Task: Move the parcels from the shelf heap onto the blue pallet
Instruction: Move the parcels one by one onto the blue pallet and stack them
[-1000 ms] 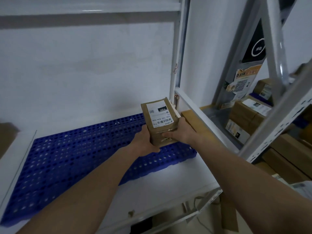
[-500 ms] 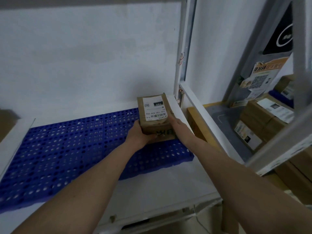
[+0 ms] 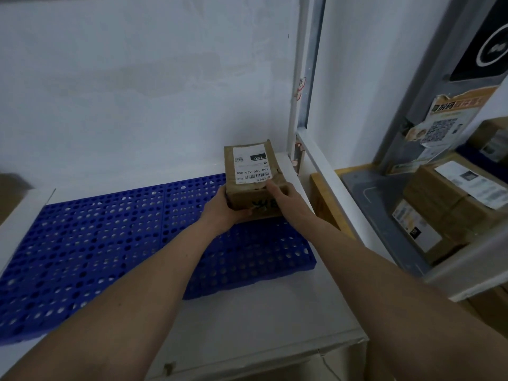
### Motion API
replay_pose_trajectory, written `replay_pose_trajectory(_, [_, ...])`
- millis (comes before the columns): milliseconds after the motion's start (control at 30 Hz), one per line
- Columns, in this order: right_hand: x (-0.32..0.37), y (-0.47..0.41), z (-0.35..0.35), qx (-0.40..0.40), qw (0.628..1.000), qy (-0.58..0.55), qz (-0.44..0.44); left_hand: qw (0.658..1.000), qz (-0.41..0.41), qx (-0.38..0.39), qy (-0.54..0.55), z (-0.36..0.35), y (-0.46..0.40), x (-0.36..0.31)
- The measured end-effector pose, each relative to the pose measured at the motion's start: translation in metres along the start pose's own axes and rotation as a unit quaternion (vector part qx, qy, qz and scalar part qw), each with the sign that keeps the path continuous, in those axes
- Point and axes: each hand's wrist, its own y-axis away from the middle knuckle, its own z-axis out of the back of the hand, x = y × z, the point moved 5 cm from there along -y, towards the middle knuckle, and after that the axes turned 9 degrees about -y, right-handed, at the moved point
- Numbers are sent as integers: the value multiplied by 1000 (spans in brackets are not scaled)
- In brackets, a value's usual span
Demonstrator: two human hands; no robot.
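A small brown cardboard parcel [image 3: 254, 174] with a white barcode label on top sits at the back right corner of the blue perforated pallet [image 3: 110, 237]. My left hand [image 3: 224, 209] holds its near left corner, fingers curled under the front edge. On the parcel's right side, my right hand [image 3: 286, 200] grips it, with the thumb on the top near the label. Both forearms reach in from the bottom of the view.
The pallet lies on a white shelf board [image 3: 261, 312] against a white wall. A grey upright post [image 3: 305, 78] stands at the right. Beyond it, a heap of brown parcels [image 3: 445, 213] fills the neighbouring shelf, with a QR-code poster [image 3: 439, 125] above.
The parcel has moved away from me toward the back right corner of the pallet and down onto it. Both hands stay on it.
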Motion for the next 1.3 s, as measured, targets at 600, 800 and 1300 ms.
replay_pose_trajectory(600, [-2, 2, 7, 3, 1000, 17, 3, 999, -15, 25, -19, -4, 6, -3])
replay_pose_trajectory(800, [-1, 5, 8, 1, 1000, 6, 0, 999, -8, 18, -36, -6, 10, -7])
replay_pose_trajectory(1300, [79, 46, -40, -16, 801, 556, 223, 927, 1, 58, -371, 58, 59, 10])
